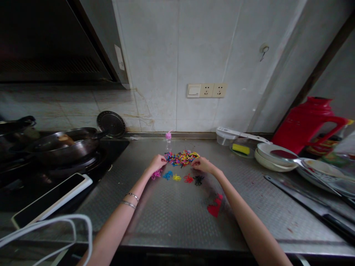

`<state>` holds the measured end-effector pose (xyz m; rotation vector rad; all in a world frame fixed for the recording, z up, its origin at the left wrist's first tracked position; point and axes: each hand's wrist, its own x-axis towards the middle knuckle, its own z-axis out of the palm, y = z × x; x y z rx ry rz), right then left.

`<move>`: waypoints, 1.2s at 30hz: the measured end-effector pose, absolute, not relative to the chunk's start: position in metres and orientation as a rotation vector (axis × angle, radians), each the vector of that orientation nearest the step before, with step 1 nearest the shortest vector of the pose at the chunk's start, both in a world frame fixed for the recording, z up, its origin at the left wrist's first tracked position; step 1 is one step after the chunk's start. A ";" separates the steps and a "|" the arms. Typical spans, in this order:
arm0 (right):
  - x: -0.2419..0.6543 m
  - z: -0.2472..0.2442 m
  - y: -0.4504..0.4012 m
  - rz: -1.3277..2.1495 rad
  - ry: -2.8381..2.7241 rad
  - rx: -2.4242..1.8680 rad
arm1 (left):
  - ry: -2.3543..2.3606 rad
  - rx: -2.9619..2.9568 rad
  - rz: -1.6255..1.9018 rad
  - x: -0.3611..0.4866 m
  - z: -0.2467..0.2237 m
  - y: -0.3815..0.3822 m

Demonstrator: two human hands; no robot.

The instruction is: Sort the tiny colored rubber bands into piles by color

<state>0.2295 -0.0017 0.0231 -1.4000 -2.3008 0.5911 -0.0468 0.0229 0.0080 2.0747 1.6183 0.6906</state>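
Note:
A mixed pile of small coloured rubber bands [181,158] lies on the metal counter. My left hand [158,163] is at the pile's left end, its fingertips pinched together; anything between them is too small to make out. At the right end, my right hand [203,164] has its fingers curled and closed against the bands, what they grip being hidden. In front of the pile sit small single-colour heaps: pink bands [156,174], blue bands [168,175], yellow bands [176,177], red bands [188,178] and black bands [198,180].
Behind the pile stands a small clear bottle with a pink top [168,136]. A red cut-out piece [215,207] lies near my right forearm. To the left are a pan [63,147] and a phone-like device [52,199]; to the right, bowls [273,162], a knife [294,197] and a red thermos [305,125].

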 end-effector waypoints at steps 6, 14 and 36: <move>0.229 0.022 -0.001 0.582 -2.320 -1.352 | 1.663 2.117 0.655 -0.043 0.009 0.020; 0.233 0.013 0.007 0.572 -2.281 -1.338 | 1.618 2.079 0.783 -0.045 0.007 0.015; 0.245 0.005 0.016 0.513 -2.187 -1.400 | 1.584 2.061 0.876 -0.054 0.014 0.010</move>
